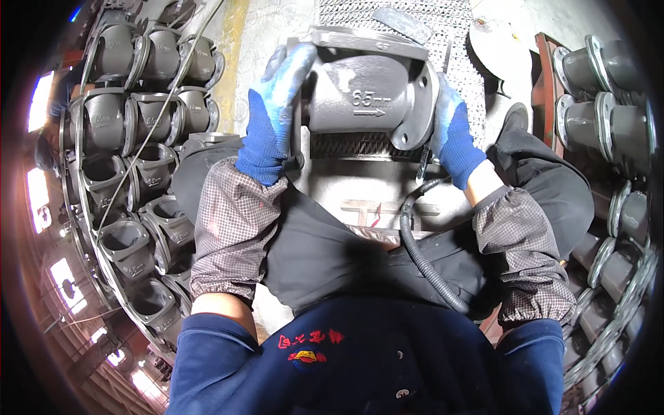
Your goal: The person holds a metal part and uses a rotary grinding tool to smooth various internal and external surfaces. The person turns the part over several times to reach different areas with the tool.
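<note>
Between my gloved hands is a grey cast-metal valve body (360,93) with round flanges at both ends, a flat square flange at its far side, and raised lettering with an arrow. My left hand (278,104), in a blue glove, grips the left flange, fingers pointing up along it. On the opposite side my right hand (453,131) holds the right flange; the part hides some of its fingers. The valve body is held over a metal grate (360,146), and I cannot tell whether it rests on it.
Rows of similar grey valve bodies (100,117) stand stacked at the left. More flanged bodies (581,124) are piled at the right near a rusty red frame (545,90). A ribbed black hose (422,259) curves between my legs. A pale round plate (501,52) lies beyond my right hand.
</note>
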The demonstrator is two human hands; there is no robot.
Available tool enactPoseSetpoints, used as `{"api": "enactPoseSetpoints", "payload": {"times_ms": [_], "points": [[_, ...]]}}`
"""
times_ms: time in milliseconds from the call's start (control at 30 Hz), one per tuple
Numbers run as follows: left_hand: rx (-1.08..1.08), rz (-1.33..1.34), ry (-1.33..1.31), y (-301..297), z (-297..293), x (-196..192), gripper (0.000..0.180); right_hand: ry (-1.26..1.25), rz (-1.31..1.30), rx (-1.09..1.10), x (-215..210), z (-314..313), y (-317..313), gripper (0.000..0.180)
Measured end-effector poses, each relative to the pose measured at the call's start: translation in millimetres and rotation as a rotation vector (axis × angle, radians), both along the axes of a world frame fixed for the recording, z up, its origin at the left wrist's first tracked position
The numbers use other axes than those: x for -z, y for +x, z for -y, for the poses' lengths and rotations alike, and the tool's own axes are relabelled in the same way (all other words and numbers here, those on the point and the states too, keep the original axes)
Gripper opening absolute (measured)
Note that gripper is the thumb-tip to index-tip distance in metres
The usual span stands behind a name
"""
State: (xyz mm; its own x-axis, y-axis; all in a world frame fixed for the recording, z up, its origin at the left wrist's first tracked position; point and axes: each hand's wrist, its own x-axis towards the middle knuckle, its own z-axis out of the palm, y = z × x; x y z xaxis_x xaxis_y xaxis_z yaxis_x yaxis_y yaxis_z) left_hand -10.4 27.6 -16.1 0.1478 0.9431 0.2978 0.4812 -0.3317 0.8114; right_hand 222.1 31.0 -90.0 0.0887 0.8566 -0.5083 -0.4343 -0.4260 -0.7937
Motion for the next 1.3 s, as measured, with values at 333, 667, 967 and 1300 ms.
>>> {"api": "enactPoseSetpoints", "payload": {"times_ms": [333,667,967,1300], "points": [[-0.261,0.917,-0.657,14,3,-22,0.037,0.058,0.28,-0.076,-16,-11,-18,0.048],[-0.239,1.018,-0.631,-16,-3,14,0.049,0.136,0.129,0.007,-12,-13,-30,0.03],[-0.323,0.731,-0.422,-28,14,30,0.044,0.295,0.243,-0.07,-3,13,-25,0.032],[-0.089,-0.349,0.327,-23,19,31,0.039,0.206,0.378,-0.207,4,37,6,0.045]]}}
